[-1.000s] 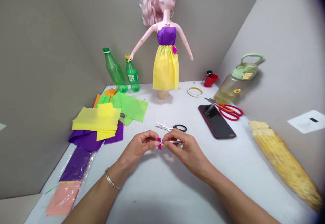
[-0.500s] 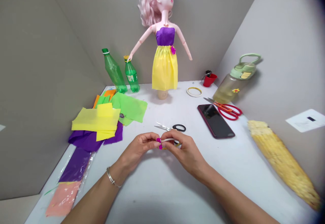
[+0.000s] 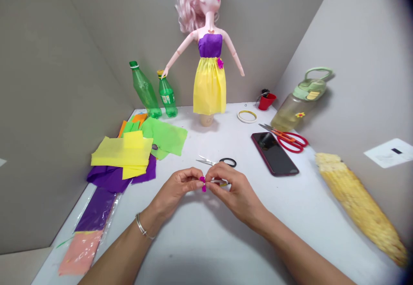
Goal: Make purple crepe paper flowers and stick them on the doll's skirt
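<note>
My left hand (image 3: 178, 191) pinches a small magenta fabric flower (image 3: 203, 184) between thumb and fingertips. Meeting it from the other side, my right hand (image 3: 234, 192) has its fingers closed on a thin roll of tape (image 3: 223, 183), white with a yellow inner side, mostly hidden by the hand. Its fingertips are at the flower's edge. Just beyond the hands lie small black-handled scissors (image 3: 215, 161), partly covered by my right hand. A pink-haired doll (image 3: 209, 61) stands upright behind, in a purple top and yellow skirt with a similar magenta flower at the waist.
Yellow, purple and green fabric pieces (image 3: 116, 152) lie left, with a plastic packet (image 3: 93, 216) nearer me. Two green bottles (image 3: 167, 95) stand behind. Rightward are another tape roll (image 3: 247, 116), a phone (image 3: 274, 153), red-handled scissors (image 3: 290, 140), a drink bottle (image 3: 295, 104) and a corn-shaped object (image 3: 358, 205).
My right fingers have lifted slightly, and the tape roll has tilted flatter, so less of it shows. My left hand has barely moved.
</note>
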